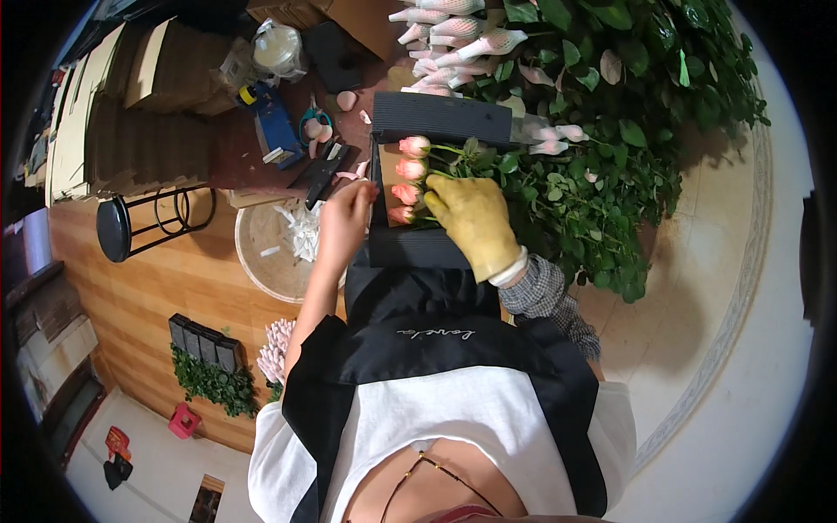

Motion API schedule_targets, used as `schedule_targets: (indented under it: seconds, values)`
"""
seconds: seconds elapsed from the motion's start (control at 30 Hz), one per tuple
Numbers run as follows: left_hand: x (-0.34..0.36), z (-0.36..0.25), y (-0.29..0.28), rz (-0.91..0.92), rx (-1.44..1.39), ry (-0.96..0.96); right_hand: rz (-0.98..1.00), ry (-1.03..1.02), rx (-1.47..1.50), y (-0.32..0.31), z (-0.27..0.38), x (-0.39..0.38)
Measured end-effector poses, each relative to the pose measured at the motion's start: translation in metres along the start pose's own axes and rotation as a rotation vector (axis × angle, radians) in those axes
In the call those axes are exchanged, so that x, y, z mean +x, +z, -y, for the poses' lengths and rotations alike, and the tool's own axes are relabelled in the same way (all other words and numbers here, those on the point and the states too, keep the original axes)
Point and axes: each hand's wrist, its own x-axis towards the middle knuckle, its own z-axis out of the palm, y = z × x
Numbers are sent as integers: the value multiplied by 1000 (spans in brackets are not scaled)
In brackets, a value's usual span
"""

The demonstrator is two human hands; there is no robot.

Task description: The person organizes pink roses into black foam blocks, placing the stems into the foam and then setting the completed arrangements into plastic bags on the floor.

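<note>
Several pink roses (407, 193) lie in a column, heads to the left, on a brown cardboard sheet (390, 166) inside black corrugated wrapping (418, 248). My right hand (475, 225), in a yellow glove, bends its fingers over the stems just right of the lower blooms. Leafy stems run rightward from beneath the glove. My left hand (347, 213) is bare, its fingers curled together at the left edge of the wrapping; whatever they pinch is hidden. Across the far side lies another black corrugated piece (445, 118). A black stapler-like tool (327, 174) rests beyond my left hand.
Leafy rose stems (602, 174) heap up on the right, with net-sleeved buds (453, 39) at the back. Scissors (316, 122), a blue box (277, 126) and cardboard stacks (131, 113) occupy the left. Below them stand a round bin (253, 248) and a black stool (113, 228).
</note>
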Motion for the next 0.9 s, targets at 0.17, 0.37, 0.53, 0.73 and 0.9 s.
schedule_targets:
  seconds: [0.17,0.37,0.53,0.73,0.9]
  values:
    - [3,-9,22,-59,372,170,116,-8,-151,53,-25,-8]
    - [2,3,26,12,181,173,157,-318,-372,49,-25,-11]
    - [-8,25,27,-12,-347,47,307,-302,-86,39,-33,-1]
    - [-11,-27,17,145,619,588,303,-241,-7,39,-37,-1]
    - [-4,-31,21,204,641,594,-103,122,-73,30,-27,12]
